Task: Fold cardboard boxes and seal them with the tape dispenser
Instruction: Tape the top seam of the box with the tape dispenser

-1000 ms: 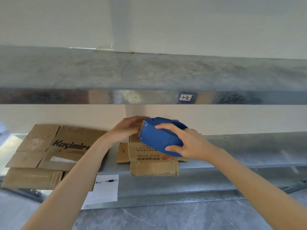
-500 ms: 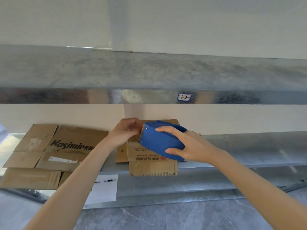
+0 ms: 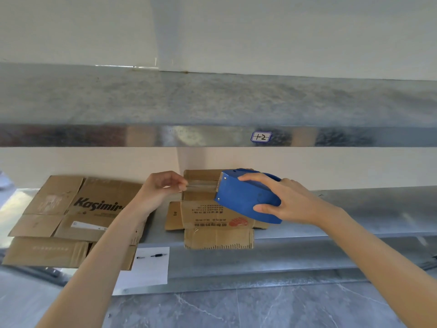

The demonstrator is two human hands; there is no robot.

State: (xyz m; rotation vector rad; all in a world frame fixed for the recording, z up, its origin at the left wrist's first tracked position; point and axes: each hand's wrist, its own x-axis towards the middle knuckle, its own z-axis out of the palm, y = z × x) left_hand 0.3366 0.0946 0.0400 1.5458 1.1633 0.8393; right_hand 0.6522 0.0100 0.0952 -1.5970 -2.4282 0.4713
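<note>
A small brown cardboard box [image 3: 208, 214] with red print stands on the lower metal shelf [image 3: 354, 209], its flaps spread out flat. Above its right half I hold a blue tape dispenser [image 3: 246, 197], gripped round its body by my right hand [image 3: 286, 202]. A short strip of clear tape [image 3: 201, 185] stretches leftward from the dispenser's toothed edge. My left hand [image 3: 163, 188] pinches the free end of that strip, just left of the box top.
A large flattened carton [image 3: 78, 216] printed "Kaşimir" lies on the shelf at the left. A white sheet with a black pen [image 3: 151, 256] sits on the shelf front. An upper metal shelf [image 3: 212, 136] labelled "1-2" overhangs the work area. Grey tiled floor lies below.
My left hand has drawn away to the left, pulling a strip of tape out of the dispenser. The dispenser has shifted slightly right, uncovering the box top.
</note>
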